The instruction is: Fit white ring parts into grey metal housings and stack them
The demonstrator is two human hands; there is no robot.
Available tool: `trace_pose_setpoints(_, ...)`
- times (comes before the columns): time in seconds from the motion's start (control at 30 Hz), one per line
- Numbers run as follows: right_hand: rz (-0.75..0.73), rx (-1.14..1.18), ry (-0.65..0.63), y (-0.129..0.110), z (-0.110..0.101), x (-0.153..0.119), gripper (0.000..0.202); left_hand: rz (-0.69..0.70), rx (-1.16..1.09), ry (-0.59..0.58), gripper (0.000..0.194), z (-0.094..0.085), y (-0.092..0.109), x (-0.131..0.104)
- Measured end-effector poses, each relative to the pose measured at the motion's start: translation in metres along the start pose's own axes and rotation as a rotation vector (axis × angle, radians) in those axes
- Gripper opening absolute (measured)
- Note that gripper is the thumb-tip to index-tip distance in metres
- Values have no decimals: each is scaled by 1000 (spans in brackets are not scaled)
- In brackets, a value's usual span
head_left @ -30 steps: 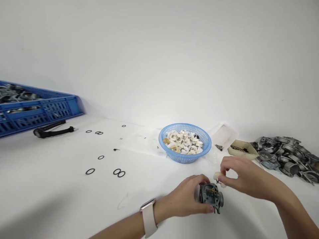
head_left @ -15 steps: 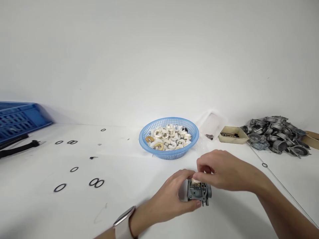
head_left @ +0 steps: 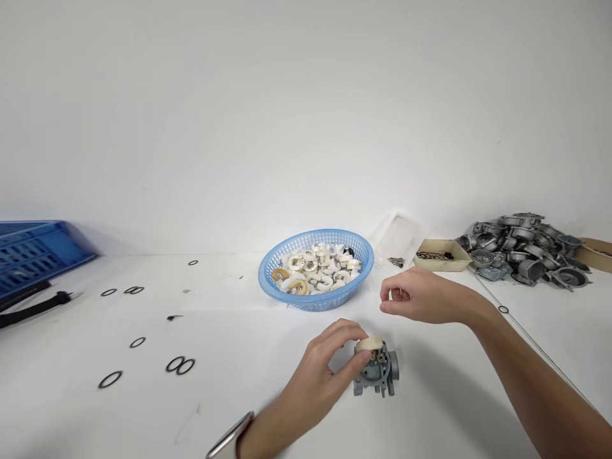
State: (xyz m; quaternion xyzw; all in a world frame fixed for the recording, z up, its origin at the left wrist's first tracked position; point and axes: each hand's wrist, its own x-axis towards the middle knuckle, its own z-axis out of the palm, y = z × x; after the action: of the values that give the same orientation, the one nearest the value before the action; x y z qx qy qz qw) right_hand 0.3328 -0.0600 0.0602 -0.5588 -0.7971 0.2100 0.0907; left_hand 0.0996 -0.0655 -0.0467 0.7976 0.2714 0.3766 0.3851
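Observation:
A grey metal carburetor body (head_left: 377, 376) with brass fittings stands on the white table in front of me. On its top left sits a cream float (head_left: 370, 344). My left hand (head_left: 313, 379) has its thumb and fingers around the float. Raised above and to the right of the body, my right hand (head_left: 423, 296) has curled fingers near the thumb; whether they hold anything small cannot be made out. Beyond my hands is a blue basket (head_left: 315, 302) holding several white and yellowish floats.
Grey metal bowls (head_left: 526, 248) are piled at the right, beside a cream tray (head_left: 442, 262) with small parts. A clear plastic bag (head_left: 399, 239) lies near the tray. Several black rings (head_left: 110, 379) lie at the left, near a blue crate (head_left: 43, 252) and a black-handled tool (head_left: 36, 310).
My right hand has moved up and away from the carburetor body. My left hand has shifted from around the body to the float. The view has turned slightly.

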Motion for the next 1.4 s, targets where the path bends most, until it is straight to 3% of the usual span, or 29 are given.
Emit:
trace_pose_setpoints(0.37, 89, 14, -21, 4, -15, -5, 20, 118, 47, -110, 19, -6, 1, -9)
trace_pose_setpoints(0.53, 97, 39, -21, 13, -14, -1, 19, 42, 139, -46, 37, -3, -7, -9)
trace_pose_setpoints(0.67, 150, 22, 17, 34, -8, 9, 19, 41, 193, 10, 46, 1, -19, -11)
trace_pose_setpoints(0.93, 251, 3, 160, 90, 0, 24, 16, 141, 186, 41, 34, 6, -16, -9)
trace_pose_setpoints(1.4, 291, -63, 280, 132, -2, 29, 28, 120, 224, -59, 18, 6, -5, -6)
